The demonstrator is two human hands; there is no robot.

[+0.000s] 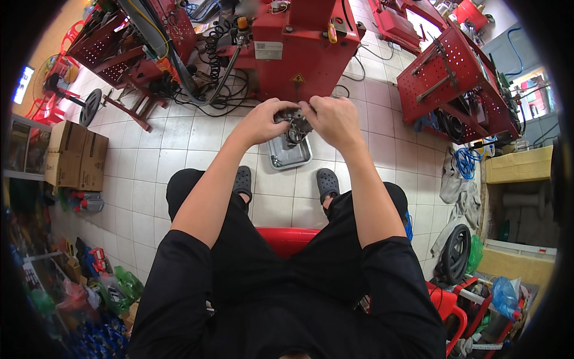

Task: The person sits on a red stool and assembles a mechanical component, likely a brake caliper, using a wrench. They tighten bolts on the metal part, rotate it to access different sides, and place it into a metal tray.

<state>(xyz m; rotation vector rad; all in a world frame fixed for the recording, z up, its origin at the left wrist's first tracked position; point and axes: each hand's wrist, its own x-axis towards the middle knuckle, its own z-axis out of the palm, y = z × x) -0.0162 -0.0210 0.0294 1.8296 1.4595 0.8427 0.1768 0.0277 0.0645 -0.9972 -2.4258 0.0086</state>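
Note:
My left hand [264, 121] and my right hand [333, 121] together grip a grey metal machine part [296, 124], held in the air in front of me. My fingers cover most of it, so only its middle shows, with round holes. Right below it a shallow metal tray [286, 157] lies on the tiled floor, between my feet in black clogs. I sit on a red stool [286, 238], forearms stretched forward.
A big red machine [299, 45] with coiled black hoses [215, 57] stands straight ahead. Red pegboard tool carts [457, 75] stand to the right, another red rack [119, 48] to the left. Cardboard boxes [75, 154] at left; a black tyre [455, 251] and bags at right.

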